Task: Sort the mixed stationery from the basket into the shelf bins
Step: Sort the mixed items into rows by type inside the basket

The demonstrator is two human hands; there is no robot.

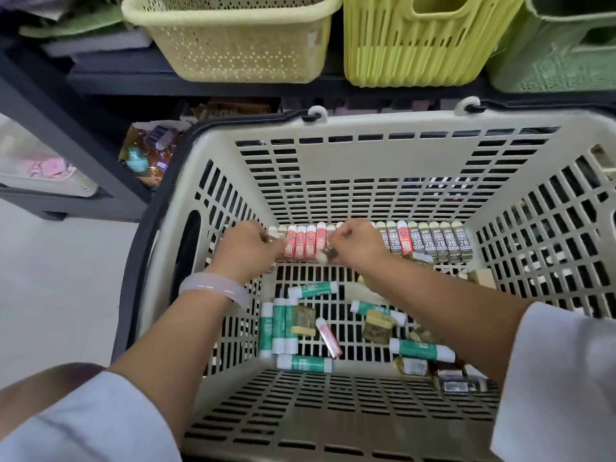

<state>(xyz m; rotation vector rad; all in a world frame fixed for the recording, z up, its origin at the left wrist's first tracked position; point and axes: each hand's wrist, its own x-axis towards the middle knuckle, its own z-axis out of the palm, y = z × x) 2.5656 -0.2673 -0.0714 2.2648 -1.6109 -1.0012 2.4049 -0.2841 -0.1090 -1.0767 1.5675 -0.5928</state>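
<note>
A large beige slotted shopping basket (350, 155) fills the centre and right of the frame, its dark handle (160, 195) folded down along the left rim. Both forearms reach into it from the lower edge.

The left hand (248, 246) sits at the far wall of the basket, fingers curled down onto the left end of a row of small boxes; a pale bangle (213, 288) rings its wrist. The right hand (358, 243) is just beside it, fingers curled and pinching at the same row. What exactly each hand grips is blurred, though both close on items in the row.

That row stands upright against the far wall: pink lead boxes (305, 243) between the two hands, and grey boxes marked 2B (440, 243) running on to the right, with one more pink box among them.

On the basket floor, nearer the lower part of the frame, lie green-and-white glue sticks (278, 328) side by side at lower left, with others scattered to the right. A loose pink tube (328, 338) lies tilted among them, near some brownish erasers (303, 320).

Along the top of the frame a dark shelf (100, 85) carries a cream perforated bin (233, 45), a yellow-green ribbed bin (423, 51) and a green bin (560, 58) at upper right.
</note>
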